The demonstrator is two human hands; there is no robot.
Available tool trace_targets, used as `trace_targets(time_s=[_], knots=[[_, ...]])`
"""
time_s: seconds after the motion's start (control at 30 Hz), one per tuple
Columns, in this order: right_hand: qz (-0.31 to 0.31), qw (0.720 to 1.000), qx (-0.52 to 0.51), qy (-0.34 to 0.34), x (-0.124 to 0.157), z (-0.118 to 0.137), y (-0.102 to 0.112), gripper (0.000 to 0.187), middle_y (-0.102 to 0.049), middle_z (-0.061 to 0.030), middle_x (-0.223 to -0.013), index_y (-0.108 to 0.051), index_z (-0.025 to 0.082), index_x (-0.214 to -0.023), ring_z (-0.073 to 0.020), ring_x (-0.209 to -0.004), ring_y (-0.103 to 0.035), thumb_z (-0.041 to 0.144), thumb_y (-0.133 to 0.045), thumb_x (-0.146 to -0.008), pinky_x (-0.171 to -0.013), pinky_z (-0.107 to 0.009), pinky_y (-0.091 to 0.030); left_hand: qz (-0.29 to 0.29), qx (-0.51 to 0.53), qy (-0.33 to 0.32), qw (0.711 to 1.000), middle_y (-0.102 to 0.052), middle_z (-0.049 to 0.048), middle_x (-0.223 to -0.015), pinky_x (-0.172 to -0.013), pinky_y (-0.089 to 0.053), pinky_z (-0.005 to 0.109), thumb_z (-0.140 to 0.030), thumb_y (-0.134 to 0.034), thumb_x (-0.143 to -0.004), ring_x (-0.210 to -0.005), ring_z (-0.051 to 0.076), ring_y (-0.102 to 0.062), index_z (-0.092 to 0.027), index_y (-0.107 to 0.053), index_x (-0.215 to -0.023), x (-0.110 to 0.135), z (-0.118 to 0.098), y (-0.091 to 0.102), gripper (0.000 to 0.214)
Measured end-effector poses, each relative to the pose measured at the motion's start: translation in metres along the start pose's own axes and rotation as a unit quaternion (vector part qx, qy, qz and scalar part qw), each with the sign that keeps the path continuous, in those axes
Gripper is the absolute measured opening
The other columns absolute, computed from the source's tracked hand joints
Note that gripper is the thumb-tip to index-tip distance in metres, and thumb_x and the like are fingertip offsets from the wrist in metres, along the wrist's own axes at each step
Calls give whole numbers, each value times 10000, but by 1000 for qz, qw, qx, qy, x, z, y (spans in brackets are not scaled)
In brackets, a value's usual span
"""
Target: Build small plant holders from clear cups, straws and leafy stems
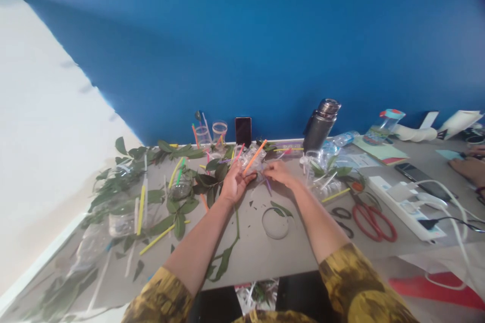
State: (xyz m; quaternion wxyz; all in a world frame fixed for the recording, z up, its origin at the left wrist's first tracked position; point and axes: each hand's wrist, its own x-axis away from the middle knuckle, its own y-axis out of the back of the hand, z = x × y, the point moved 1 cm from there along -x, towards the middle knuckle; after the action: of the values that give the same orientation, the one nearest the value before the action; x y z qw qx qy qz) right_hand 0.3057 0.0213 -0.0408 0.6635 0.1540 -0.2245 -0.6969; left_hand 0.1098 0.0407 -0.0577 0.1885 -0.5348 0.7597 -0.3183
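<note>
Near the middle of the table, my left hand (235, 182) is curled round the lower left of a ribbed clear plastic bottle piece (254, 155). An orange straw (255, 156) slants across this plastic, with a pink straw (240, 152) beside it. At its right side the fingers of my right hand (279, 173) are pinched together; what they hold is too small to make out. Just under those fingertips a purple straw (269, 186) pokes out. Green leaves (212, 180) lie against the left hand. Below the hands rests a clear ring (275, 223) beside a loose leaf (281, 209).
Leafy stems, straws and clear plastic pieces (181, 187) cover the left side. At the back stand two plastic cups (219, 131), a phone (243, 131) and a dark flask (321, 126). Red-handled scissors (373, 222) and a power strip (407, 209) lie right, near another person's hand (470, 165).
</note>
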Motion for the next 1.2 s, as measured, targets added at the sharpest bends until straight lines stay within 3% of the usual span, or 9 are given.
trace_targets(time_s=[0.07,0.13,0.27,0.37,0.5,0.67,0.87,1.07,1.2], knots=[[-23,983,-178,43,-1,0,3,359,-536,24,-518,-600,203,-601,-111,-486,-440,498,-763,-724,-499,-256,-304,0,8,0,1000,-774,95,-1046,-852,-625,398,-337,-787,-843,-893,249,-775,-188,-609,-1233,1,0,0,454],[-31,945,-317,75,-1,3,5,400,-551,24,-556,-614,201,-643,-97,-486,-419,546,-814,-662,-473,-243,-277,8,10,-1,1000,-769,86,-1085,-916,-613,432,-277,-814,-808,-960,255,-767,-209,-609,-1242,2,-1,-1,485],[-42,901,-417,111,0,10,3,441,-577,14,-594,-668,194,-700,-87,-492,-420,560,-887,-589,-455,-234,-268,-5,6,-10,1000,-743,51,-1126,-978,-596,489,-190,-871,-730,-980,226,-744,-243,-589,-1244,2,1,-2,589],[-70,908,-391,136,2,14,-2,435,-614,0,-614,-689,192,-718,-92,-492,-436,577,-873,-632,-459,-245,-297,-19,-9,-23,999,-720,30,-1137,-973,-598,470,-153,-892,-696,-964,195,-728,-268,-576,-1268,1,3,0,663],[-134,925,-315,166,7,19,-10,389,-691,-26,-678,-711,186,-742,-105,-492,-468,564,-804,-752,-477,-265,-359,13,-21,-50,998,-671,64,-1304,-1004,-577,469,-140,-885,-696,-1069,226,-714,-295,-602,-1343,0,6,0,723],[-195,927,-270,172,12,25,-14,356,-660,-4,-600,-690,190,-715,-104,-450,-470,527,-763,-800,-457,-255,-369,-7,-47,-56,997,-664,100,-1325,-1060,-528,516,-107,-898,-642,-1145,288,-707,-238,-619,-1355,1,8,-2,777],[-198,940,-241,141,15,29,-15,379,-598,14,-509,-646,197,-666,-109,-405,-464,544,-750,-775,-416,-247,-355,-16,-65,-51,996,-721,88,-1165,-1032,-547,485,-116,-941,-556,-1085,283,-727,-204,-614,-1362,3,9,-7,874],[-203,951,-205,110,18,34,-17,387,-612,0,-535,-631,223,-692,-139,-434,-495,588,-725,-779,-440,-269,-384,-34,-88,-71,993,-726,64,-1084,-904,-611,439,-210,-975,-575,-938,241,-748,-222,-668,-1271,4,11,-6,761],[-203,959,-174,94,18,35,-19,391,-624,-13,-565,-604,238,-686,-159,-458,-515,596,-722,-790,-465,-289,-396,-54,-87,-91,991,-715,80,-1146,-886,-613,457,-239,-962,-616,-918,225,-736,-212,-683,-1239,3,12,-3,683]])
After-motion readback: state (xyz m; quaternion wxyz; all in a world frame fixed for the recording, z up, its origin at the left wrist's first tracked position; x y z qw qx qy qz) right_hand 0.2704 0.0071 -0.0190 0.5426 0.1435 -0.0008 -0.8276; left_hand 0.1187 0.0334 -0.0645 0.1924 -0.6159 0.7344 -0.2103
